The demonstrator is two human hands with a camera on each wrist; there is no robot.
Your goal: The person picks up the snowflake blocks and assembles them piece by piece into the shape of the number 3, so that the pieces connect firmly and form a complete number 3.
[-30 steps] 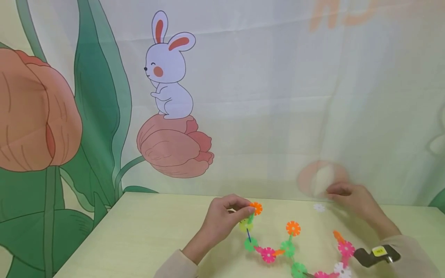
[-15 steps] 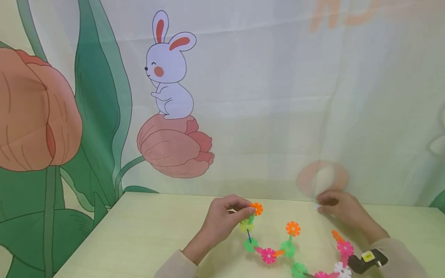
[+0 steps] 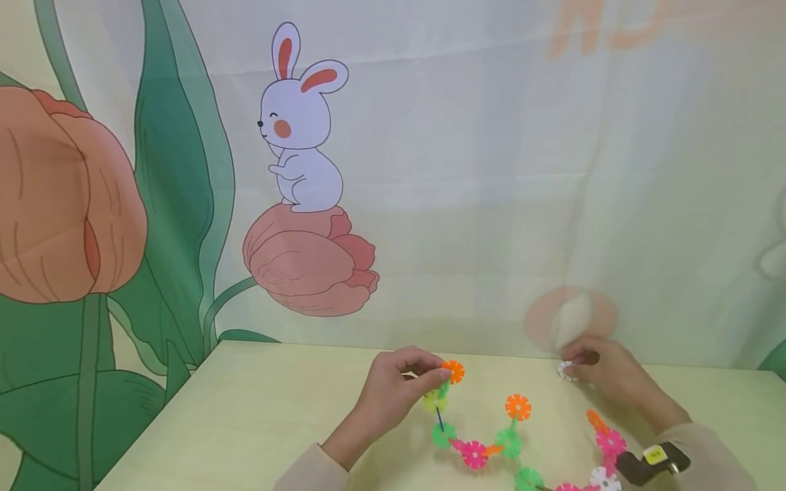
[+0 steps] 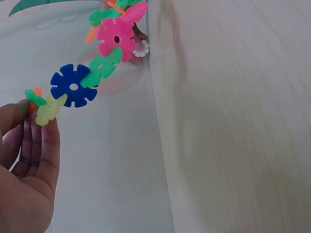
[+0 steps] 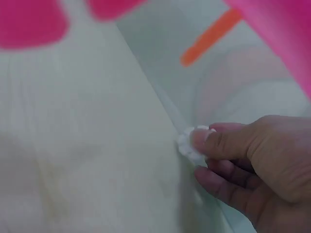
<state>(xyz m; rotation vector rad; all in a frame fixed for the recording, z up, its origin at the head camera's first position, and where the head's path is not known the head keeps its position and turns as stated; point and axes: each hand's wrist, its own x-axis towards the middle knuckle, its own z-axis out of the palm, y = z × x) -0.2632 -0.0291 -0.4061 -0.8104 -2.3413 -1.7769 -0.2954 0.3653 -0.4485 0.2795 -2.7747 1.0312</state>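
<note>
My left hand [image 3: 399,382] pinches the end of a chain of interlocking plastic snowflake discs, at its orange disc [image 3: 454,372]. From there the chain runs through yellow-green, blue [image 4: 74,86], green and pink [image 4: 116,40] discs. It dips toward me, rises to another orange disc [image 3: 518,407], and continues right past a white disc [image 3: 606,479] to a pink disc [image 3: 611,442]. At the table's back edge, my right hand [image 3: 604,372] pinches a loose white snowflake disc [image 5: 190,144] between thumb and fingers. Part of that disc is hidden behind the thumb.
A pale wooden table [image 3: 258,409] lies under both hands. Right behind it hangs a printed cloth [image 3: 442,204] with a rabbit and tulips. A black wrist strap [image 3: 652,465] on the right sleeve overlaps the chain's right end in the head view.
My right hand has come down and left onto the loose white disc and now pinches it, the disc turned up slightly. My left hand has kept its hold on the chain.
</note>
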